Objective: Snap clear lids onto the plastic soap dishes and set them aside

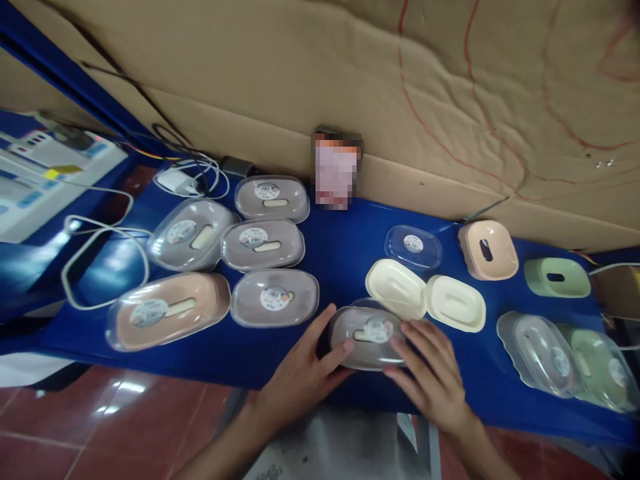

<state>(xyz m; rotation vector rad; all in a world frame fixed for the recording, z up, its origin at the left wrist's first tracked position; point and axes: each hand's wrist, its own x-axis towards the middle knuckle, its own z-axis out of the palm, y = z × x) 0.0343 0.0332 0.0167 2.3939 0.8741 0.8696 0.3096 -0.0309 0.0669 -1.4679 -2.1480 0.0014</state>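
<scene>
Fingers (407, 353) of the right hand (434, 373) spread over the right end of a gray box (367, 358), head view, the only one; left hand (305, 363) cups the opposite end, thumb laid on the near-left part, index finger apart from it around the far-left corner. No fingertip pinch visible, more a two-ended hold. Box is at the near side of the blue table (345, 250), in front of two cream trays (393, 287); cannot tell whether its base rests flat or is slightly raised. Clear cover (350, 321) on top, round label (379, 329) just beside the right fingertips. Step in hand looks like squaring the cover on the box; whether the rim is fully seated, can't tell. To do it well: keep the box centred between both palms, push down evenly at both ends instead of one corner, then run fingertips round the rim for gaps. Thin clear plastic probably flexes and may spring up on the far side if only the near edge gets pressure. Fingers best off the label, smudges likely. Cream trays lie just behind the right hand, easily nudged. Loose clear lid (400, 250) farther back; covered gray boxes (303, 303) grouped to the left, handy for comparing fit.
</scene>
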